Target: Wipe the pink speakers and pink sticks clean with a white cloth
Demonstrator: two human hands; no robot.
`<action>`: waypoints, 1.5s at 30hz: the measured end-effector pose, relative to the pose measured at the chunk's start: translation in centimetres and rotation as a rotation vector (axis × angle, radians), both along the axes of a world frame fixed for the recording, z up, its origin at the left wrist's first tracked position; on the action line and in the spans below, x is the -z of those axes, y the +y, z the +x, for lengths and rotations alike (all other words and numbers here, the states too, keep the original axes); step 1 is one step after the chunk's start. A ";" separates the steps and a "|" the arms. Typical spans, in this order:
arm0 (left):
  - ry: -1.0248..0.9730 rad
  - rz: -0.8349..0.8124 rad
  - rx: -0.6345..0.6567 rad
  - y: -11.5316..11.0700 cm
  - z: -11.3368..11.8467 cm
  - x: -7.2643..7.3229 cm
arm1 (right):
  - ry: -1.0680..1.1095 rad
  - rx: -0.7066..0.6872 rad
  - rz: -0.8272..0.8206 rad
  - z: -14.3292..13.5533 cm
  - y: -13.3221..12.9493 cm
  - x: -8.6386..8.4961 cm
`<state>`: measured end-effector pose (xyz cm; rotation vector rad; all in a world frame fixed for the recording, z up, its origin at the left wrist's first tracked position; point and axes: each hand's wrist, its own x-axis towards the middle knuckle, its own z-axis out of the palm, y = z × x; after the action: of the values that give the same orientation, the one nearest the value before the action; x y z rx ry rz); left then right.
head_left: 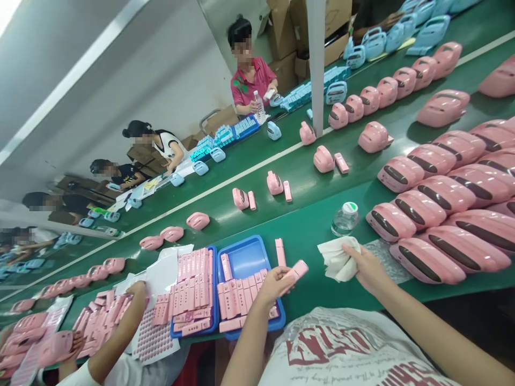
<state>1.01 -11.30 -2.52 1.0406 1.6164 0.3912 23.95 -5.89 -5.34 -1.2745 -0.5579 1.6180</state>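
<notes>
My left hand (274, 286) is closed around a small pink rectangular plastic part (296, 271), held at an angle over the green bench. In my right hand (364, 262) is a crumpled white cloth (337, 258), pinched by its upper edge and hanging down. Just behind the cloth stands a clear bottle (345, 219) with a white and green cap. Another slim pink part (280, 252) lies on the bench beyond my left hand. Near my left forearm, a blue tray (244, 257) holds several similar pink parts, with bare blue bottom showing at its back.
To the right, rows of glossy pink housings (426, 201) crowd the bench. A second blue tray (214, 284) is stacked with pink parts. A co-worker's arm (120, 332) reaches in at the left. Pink housings line the green conveyor (225, 241); people sit across it.
</notes>
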 end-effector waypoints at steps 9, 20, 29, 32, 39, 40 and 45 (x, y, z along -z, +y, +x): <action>-0.809 0.093 -0.612 2.2 6.4 -4.5 | -0.648 -0.252 1.231 -5.6 0.8 -4.2; -1.065 -0.019 -0.499 1.3 6.6 -3.7 | -0.671 -0.176 1.282 -4.3 0.2 -3.1; 0.055 0.198 -0.280 3.2 4.1 3.4 | -0.288 -0.615 0.469 -3.1 -4.0 0.5; 0.201 0.156 -0.220 3.8 3.1 5.2 | -0.280 -0.528 0.228 -1.9 -3.7 1.4; 0.372 0.173 -0.279 5.2 2.4 4.6 | -0.350 -0.484 0.007 -0.7 -1.9 2.3; 0.368 0.184 -0.324 4.8 1.6 4.3 | -0.342 -0.497 -0.007 -0.6 -2.1 2.8; 0.290 0.265 -0.691 -0.7 -5.3 3.1 | -0.287 -0.472 -0.187 -0.2 -3.1 5.1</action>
<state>-4.28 -12.02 -5.64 0.7182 2.2174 0.9698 23.76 -8.97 -10.42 -1.6144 -0.9591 1.9160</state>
